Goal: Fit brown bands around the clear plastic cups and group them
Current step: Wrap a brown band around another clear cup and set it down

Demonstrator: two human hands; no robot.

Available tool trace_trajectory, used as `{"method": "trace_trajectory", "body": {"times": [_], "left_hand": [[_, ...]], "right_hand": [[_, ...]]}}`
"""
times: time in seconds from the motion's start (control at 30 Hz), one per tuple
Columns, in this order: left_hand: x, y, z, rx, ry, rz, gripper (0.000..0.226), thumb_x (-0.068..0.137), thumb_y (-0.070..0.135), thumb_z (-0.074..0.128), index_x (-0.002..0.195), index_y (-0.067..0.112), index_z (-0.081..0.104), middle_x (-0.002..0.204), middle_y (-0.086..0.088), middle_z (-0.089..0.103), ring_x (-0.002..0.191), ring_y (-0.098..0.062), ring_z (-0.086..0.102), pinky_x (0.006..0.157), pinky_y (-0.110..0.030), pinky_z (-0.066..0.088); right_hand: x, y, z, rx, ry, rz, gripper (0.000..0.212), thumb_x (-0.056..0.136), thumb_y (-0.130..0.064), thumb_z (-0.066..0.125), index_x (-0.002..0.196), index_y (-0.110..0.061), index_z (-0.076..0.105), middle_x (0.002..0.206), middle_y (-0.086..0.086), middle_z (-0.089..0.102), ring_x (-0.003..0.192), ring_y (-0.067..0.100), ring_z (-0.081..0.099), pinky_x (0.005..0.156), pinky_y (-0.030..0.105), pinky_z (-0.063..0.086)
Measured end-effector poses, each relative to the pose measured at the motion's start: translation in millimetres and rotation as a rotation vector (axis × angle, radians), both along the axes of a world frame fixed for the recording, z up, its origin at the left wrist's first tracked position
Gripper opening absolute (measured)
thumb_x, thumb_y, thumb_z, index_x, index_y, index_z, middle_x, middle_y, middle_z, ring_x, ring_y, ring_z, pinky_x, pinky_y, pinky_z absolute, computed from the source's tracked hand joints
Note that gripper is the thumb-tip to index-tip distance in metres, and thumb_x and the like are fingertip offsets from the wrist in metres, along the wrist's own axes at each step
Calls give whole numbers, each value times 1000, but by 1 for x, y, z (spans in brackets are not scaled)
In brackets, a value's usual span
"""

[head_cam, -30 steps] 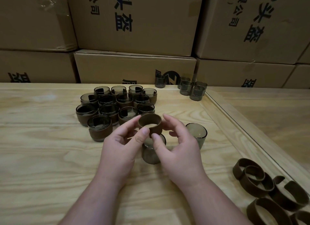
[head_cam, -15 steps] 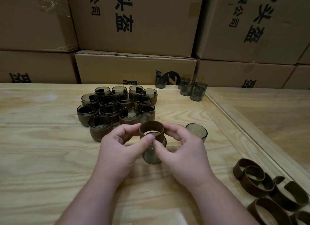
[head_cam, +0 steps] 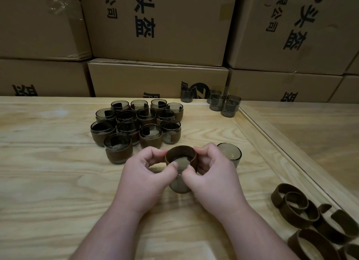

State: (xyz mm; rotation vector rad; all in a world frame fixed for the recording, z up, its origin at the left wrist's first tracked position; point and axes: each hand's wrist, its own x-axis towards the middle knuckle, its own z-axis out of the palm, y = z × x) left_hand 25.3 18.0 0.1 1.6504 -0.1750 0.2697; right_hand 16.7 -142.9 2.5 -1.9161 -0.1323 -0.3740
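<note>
brown band (head_cam: 180, 156) lowered onto cup (head_cam: 179, 184)

The left hand (head_cam: 144, 174) and right hand (head_cam: 212, 174) cover most of the clear cup (head_cam: 179, 186), so how far the brown band (head_cam: 180, 156) sits on it is unclear. The loose bands (head_cam: 310, 230) run off the lower right edge. Printing on the cardboard boxes (head_cam: 155, 23) is cropped.

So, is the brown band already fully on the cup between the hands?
Not yet. The brown band sits only around the top of the cup; its lower wall is bare.
</note>
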Motion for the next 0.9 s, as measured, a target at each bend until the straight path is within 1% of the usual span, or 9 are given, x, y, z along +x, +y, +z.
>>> {"method": "trace_trajectory", "body": {"times": [0.13,0.23,0.33,0.47,0.53,0.63,0.73,0.83,0.9], "left_hand": [[-1,0,1,24,3,-34,25,69,27,77,91,37,73,90,12,80,86,-2,74,70,-11,52],[-1,0,0,50,14,-55,24,70,27,77,91,37,71,94,11,80,92,-4,74,75,-17,55],[-1,1,-1,44,45,-66,25,70,28,77,92,38,70,96,11,79,93,-7,74,78,-23,57],[1,2,-2,34,107,-87,22,80,23,81,98,33,71,99,10,79,96,-6,74,86,-29,55],[2,4,-3,46,117,-94,23,87,16,81,105,27,71,100,12,79,99,-4,73,87,-24,54],[2,5,-4,86,118,-93,27,86,20,80,110,26,70,102,18,78,101,4,71,82,-10,51],[4,6,-2,124,143,-67,27,86,24,81,110,32,70,103,22,77,102,8,69,87,-16,49],[5,9,-2,144,163,-62,27,85,26,83,108,34,71,103,24,77,102,10,68,88,-17,47],[6,10,-2,134,178,-67,29,82,26,84,108,32,72,104,23,77,103,10,68,90,-17,47]], "right_hand": [[0,-4,1,19,22,38,30,70,-28,66,93,-44,56,89,-16,77,84,2,73,73,21,58],[1,-6,0,53,40,53,29,70,-23,66,90,-41,56,88,-14,78,82,2,74,69,17,55],[1,-7,-1,87,55,56,24,67,-28,64,87,-39,57,86,-12,78,79,4,72,67,18,54],[3,-6,-5,143,105,71,19,71,-30,66,88,-37,60,88,-9,79,82,8,73,71,21,53],[5,-6,-6,162,122,78,17,78,-29,66,91,-38,62,91,-11,78,85,2,72,74,18,51],[7,-6,-9,173,145,79,14,92,-23,67,101,-34,65,97,-15,78,92,0,72,82,22,50],[8,-6,-9,142,167,77,12,101,-20,63,106,-31,65,98,-20,77,95,-2,71,84,20,50],[9,-6,-9,42,164,7,9,104,-31,57,106,-34,65,97,-33,71,94,-12,65,78,14,44],[9,-7,-10,-1,165,-25,15,104,-38,55,113,-34,66,98,-32,71,96,-16,62,78,12,43]]}}
